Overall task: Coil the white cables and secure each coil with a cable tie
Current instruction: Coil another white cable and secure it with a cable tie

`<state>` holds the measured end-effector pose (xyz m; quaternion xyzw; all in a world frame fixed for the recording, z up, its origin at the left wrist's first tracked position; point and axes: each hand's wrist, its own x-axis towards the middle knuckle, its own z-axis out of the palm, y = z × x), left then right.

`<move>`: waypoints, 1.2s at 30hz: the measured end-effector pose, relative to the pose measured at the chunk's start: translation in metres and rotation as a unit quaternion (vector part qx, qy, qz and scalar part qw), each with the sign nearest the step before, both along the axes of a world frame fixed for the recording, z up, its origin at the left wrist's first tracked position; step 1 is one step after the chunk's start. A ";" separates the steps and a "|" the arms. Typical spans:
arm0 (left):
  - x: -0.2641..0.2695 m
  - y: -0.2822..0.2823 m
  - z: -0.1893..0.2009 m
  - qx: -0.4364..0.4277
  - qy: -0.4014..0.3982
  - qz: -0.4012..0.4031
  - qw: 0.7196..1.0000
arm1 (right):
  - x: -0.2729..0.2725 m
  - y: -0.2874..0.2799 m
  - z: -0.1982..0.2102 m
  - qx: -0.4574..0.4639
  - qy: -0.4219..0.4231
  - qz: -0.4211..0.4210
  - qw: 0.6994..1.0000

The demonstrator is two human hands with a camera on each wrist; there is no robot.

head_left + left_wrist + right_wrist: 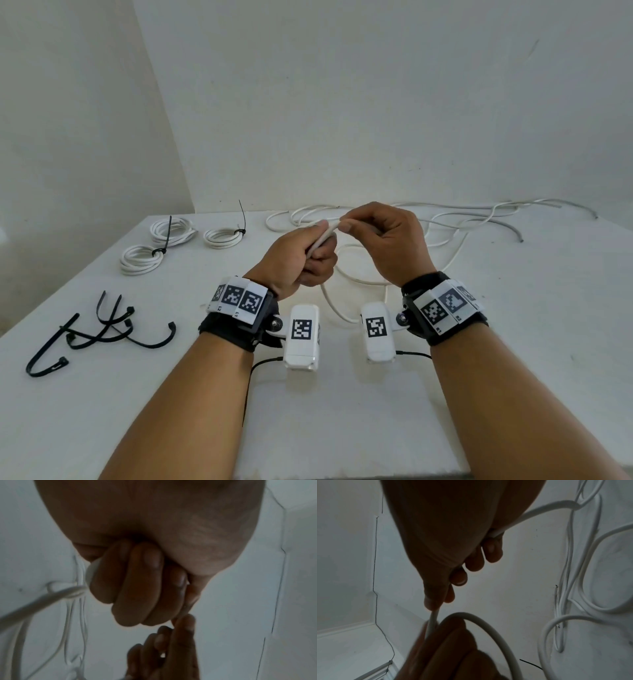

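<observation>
Head cam has both hands up over the white table (513, 342), pretty much knuckle to knuckle. Left hand (301, 260) is fisted round the white cable (322, 240), thumb pressed on top; right hand (383, 240) pinches the same cable just beside it, thumb against forefinger. From the hands the cable drops to the table and loops off toward the loose tangle (445, 219) behind the right hand. Three tied coils (171, 233) sit behind and left of the left hand, spare black cable ties (102, 329) nearer on that side. Wristbands only carry black-and-white square markers; their tiny print isn't readable. Right wrist cam alone shows cable (539, 512) leaving the heel of the palm.
</observation>
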<state>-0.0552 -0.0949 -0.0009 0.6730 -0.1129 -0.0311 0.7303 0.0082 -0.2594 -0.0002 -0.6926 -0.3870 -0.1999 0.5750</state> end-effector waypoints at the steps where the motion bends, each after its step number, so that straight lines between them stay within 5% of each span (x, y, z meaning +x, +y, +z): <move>1: -0.002 -0.001 0.000 -0.018 -0.002 -0.022 1.000 | 0.000 0.000 0.000 0.005 0.013 -0.002 1.000; 6: -0.009 -0.001 0.005 -0.159 -0.003 -0.049 0.986 | 0.010 -0.007 -0.002 -0.001 0.022 -0.022 1.000; 13: -0.008 0.014 0.006 -0.359 -0.009 -0.193 0.913 | 0.016 -0.009 -0.008 -0.032 0.075 -0.039 0.996; 19: 0.000 0.006 0.002 -0.362 -0.064 0.020 0.930 | 0.002 0.013 -0.014 -0.200 0.062 -0.006 0.978; 24: 0.004 0.000 0.002 -0.310 -0.068 0.170 0.933 | -0.004 0.019 -0.017 -0.281 0.056 0.002 0.958; 30: 0.011 0.024 0.001 -0.263 -0.137 0.376 0.878 | -0.010 0.018 -0.016 -0.311 0.061 0.000 0.948; 33: 0.015 0.038 -0.010 -0.105 -0.166 0.436 0.878 | -0.015 0.019 -0.015 -0.333 0.041 0.021 0.942; 36: 0.017 0.034 -0.024 0.137 -0.164 0.381 0.899 | -0.020 0.019 -0.011 -0.338 -0.013 0.036 0.940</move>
